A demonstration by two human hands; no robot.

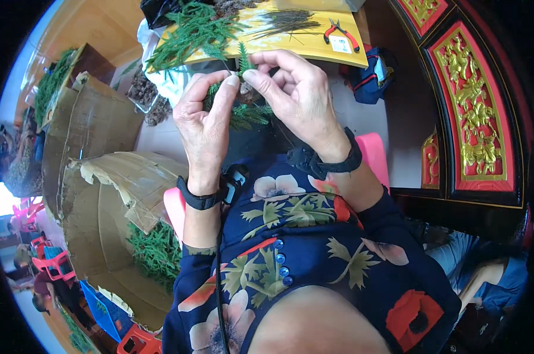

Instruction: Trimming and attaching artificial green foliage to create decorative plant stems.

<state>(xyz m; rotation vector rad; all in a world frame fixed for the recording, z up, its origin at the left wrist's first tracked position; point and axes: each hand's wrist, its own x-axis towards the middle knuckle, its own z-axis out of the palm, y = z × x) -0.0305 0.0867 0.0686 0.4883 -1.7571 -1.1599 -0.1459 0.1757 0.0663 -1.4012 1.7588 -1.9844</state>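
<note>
Both hands are raised in front of me, their fingertips meeting at a green needle-leaf sprig (243, 56). My right hand (305, 97) pinches the sprig low down between thumb and forefinger. Close against it, my left hand (205, 121) has its thumb and forefinger pressed together on what looks like a thin dark stem or wire. More green sprigs (249, 115) and a brown lump, perhaps a pinecone (249, 94), show below and behind my fingers. Whether these join the held sprig is hidden by the hands.
Ahead stands a yellow table (314, 50) with a heap of green sprigs (193, 35), thin dark wires (284, 22) and red-handled pliers (342, 36). A torn cardboard box (102, 236) holding greenery is at left. A carved red-and-gold panel (470, 112) stands at right. Other people sit nearby.
</note>
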